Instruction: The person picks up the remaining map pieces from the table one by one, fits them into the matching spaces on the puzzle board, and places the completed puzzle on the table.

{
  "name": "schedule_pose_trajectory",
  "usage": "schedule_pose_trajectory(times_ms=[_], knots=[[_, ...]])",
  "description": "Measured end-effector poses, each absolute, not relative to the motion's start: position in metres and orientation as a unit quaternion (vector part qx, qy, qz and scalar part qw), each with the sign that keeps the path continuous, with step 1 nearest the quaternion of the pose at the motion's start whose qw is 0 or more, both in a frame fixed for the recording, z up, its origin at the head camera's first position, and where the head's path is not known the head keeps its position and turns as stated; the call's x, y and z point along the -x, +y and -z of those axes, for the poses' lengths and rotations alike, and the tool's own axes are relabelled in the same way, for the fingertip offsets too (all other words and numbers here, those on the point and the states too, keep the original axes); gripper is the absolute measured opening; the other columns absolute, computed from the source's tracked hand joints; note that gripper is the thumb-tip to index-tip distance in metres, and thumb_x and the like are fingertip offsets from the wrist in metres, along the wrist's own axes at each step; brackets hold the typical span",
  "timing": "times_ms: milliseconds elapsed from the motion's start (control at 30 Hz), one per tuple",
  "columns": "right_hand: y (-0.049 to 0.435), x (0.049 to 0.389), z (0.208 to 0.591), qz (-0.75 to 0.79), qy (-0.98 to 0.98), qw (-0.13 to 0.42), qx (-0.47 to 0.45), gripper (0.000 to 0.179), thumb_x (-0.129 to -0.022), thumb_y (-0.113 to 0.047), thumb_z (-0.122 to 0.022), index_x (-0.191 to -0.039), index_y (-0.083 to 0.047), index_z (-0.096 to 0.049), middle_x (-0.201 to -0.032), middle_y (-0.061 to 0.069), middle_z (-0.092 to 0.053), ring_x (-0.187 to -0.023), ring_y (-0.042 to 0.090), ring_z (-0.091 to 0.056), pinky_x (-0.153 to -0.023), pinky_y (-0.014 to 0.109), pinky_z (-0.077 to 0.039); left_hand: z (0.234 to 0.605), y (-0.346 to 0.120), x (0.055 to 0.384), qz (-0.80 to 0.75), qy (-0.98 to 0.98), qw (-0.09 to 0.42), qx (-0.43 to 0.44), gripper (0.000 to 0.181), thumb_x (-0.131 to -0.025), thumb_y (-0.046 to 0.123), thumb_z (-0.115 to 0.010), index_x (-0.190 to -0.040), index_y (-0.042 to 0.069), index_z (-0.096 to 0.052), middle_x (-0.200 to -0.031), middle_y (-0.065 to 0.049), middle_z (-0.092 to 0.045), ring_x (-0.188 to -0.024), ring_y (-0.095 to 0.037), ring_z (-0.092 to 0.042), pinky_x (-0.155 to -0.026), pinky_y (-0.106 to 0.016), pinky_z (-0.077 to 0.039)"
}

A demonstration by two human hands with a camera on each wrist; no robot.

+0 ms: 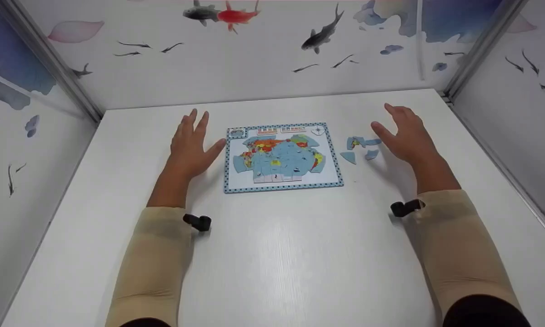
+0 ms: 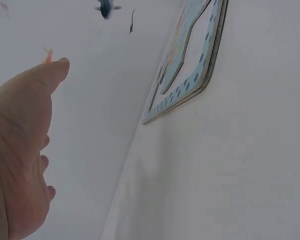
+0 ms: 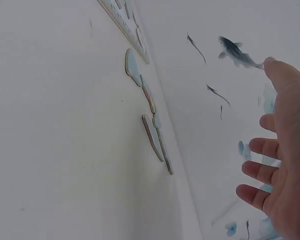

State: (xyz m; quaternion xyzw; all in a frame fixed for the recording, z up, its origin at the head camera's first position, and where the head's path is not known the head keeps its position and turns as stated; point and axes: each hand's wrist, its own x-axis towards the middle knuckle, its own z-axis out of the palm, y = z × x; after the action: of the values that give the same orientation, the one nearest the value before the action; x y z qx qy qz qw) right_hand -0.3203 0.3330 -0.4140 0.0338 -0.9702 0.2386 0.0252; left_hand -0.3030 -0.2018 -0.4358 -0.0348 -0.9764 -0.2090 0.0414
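A world-map jigsaw puzzle (image 1: 283,156) lies flat on the white table, its board edged in blue with dark dots. Most of the map is filled with pieces. To its right lie several loose puzzle pieces (image 1: 348,157), mainly blue, one with some yellow and orange. Left of the board, my left hand (image 1: 188,147) is held with fingers spread and nothing in it, the thumb near the board's left edge. My right hand (image 1: 408,134) is above the table just right of the loose pieces, fingers apart and holding nothing. Both wrist views show these hands clear of the pieces.
White panels painted with fish stand behind the table (image 1: 281,254) and on both sides, with metal posts (image 1: 483,50) at the corners. A small black wrist camera (image 1: 198,222) sits at the left cuff, another black camera (image 1: 404,209) at the right cuff.
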Motion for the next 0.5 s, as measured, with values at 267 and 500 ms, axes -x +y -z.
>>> schedule_pose_trajectory(times_ms=[267,500], knots=[[0.345,0.325,0.431,-0.257,-0.965,-0.018,-0.054,0.088,-0.097,-0.076,-0.058,-0.163,-0.020,-0.046,-0.153,0.017,-0.054,-0.137,0.039,-0.051,-0.112,0.066,-0.047,0.446,-0.204,0.303,0.245,-0.966,-0.057,0.064,0.106,-0.093,0.066,-0.070,-0.172,0.042,-0.003,-0.184,0.004,-0.001,-0.171,-0.032,-0.002,-0.133,-0.069,-0.017],[0.351,0.327,0.439,-0.270,-0.960,-0.061,-0.051,0.076,-0.096,-0.068,-0.067,-0.153,-0.018,-0.058,-0.147,0.015,-0.057,-0.132,0.037,-0.052,-0.105,0.059,-0.049,0.450,-0.207,0.302,0.248,-0.959,-0.117,0.078,0.109,-0.088,0.059,-0.081,-0.172,0.042,-0.013,-0.182,0.003,-0.012,-0.170,-0.031,-0.008,-0.133,-0.066,-0.023]])
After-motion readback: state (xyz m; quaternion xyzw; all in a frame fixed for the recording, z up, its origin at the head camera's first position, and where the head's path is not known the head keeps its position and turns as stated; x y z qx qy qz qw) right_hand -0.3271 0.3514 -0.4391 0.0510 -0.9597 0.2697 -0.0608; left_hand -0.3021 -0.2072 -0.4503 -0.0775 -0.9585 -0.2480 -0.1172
